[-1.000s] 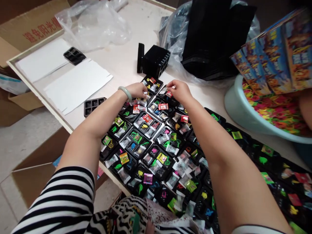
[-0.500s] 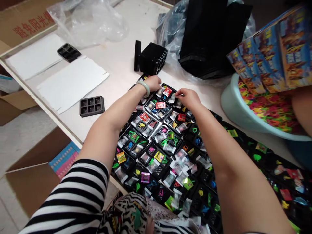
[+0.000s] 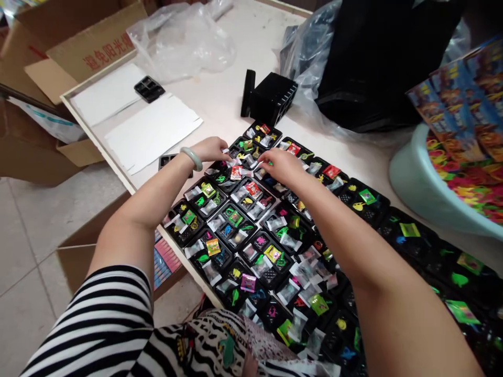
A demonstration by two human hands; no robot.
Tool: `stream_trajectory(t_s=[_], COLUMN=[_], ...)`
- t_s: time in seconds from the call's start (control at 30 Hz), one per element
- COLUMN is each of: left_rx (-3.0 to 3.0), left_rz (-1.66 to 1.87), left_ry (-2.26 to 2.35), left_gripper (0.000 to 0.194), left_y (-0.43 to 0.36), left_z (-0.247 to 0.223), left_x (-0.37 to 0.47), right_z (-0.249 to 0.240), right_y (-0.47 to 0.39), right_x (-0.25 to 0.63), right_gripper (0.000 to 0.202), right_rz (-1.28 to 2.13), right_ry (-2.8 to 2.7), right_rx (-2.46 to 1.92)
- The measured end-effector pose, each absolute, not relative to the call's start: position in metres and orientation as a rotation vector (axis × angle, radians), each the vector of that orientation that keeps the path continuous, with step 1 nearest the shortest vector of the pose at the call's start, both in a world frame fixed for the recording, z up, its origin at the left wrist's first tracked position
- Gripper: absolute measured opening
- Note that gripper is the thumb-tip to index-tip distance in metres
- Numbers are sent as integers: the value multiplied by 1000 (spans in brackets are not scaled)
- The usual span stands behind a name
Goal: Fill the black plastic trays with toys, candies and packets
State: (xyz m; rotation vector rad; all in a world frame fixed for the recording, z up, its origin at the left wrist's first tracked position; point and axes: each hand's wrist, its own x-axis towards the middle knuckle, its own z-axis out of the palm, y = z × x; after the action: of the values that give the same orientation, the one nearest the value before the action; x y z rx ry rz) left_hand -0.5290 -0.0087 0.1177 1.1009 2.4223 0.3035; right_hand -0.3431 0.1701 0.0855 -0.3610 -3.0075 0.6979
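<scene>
My left hand (image 3: 212, 149), with a pale bangle (image 3: 192, 158) at the wrist, is over the far left trays. Its fingertips are closed on a small packet (image 3: 226, 151), of which only a white end shows. To its right, my right hand (image 3: 282, 163) pinches another small packet (image 3: 260, 164), also mostly hidden by the fingers. Below both hands lie rows of black compartment trays (image 3: 271, 220). They hold small bright plastic toys, coloured sachets such as a red sachet (image 3: 253, 188), and clear packets with white ends (image 3: 291, 242).
Behind the trays stands a stack of black trays (image 3: 271, 97). White sheets (image 3: 153, 133) and clear plastic film (image 3: 181, 44) lie at the left. A pale blue tub (image 3: 412, 178) of colourful bits with printed cards (image 3: 456, 99) is at the right. Cardboard boxes (image 3: 35, 139) flank the table.
The view has swung left. My left hand has moved left and nearer over the trays, and my right hand has followed to trays further left.
</scene>
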Motion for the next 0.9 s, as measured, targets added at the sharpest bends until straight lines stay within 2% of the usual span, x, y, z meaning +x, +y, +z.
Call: stream_trajectory(t_s=[0.3, 0.6, 0.7, 0.83, 0.9], left_rx=[1251, 895, 858, 874, 914], left_rz=[62, 680, 680, 591, 557], left_ry=[2452, 2411, 2476, 2513, 2535], left_gripper=[32, 29, 30, 15, 16], left_y=[-13, -13, -4, 1, 0], left_z=[110, 104, 101, 95, 94], left_x=[-506, -519, -528, -533, -532], right_z=[80, 65, 64, 70, 75], right_y=[130, 141, 143, 142, 137], right_x=[-385, -388, -385, -375, -369], right_gripper=[36, 29, 26, 27, 26], right_rz=[498, 690, 751, 777, 781], right_ry=[-3172, -3045, -3018, -2941, -2975], right_rx=[-584, -580, -516, -475, -373])
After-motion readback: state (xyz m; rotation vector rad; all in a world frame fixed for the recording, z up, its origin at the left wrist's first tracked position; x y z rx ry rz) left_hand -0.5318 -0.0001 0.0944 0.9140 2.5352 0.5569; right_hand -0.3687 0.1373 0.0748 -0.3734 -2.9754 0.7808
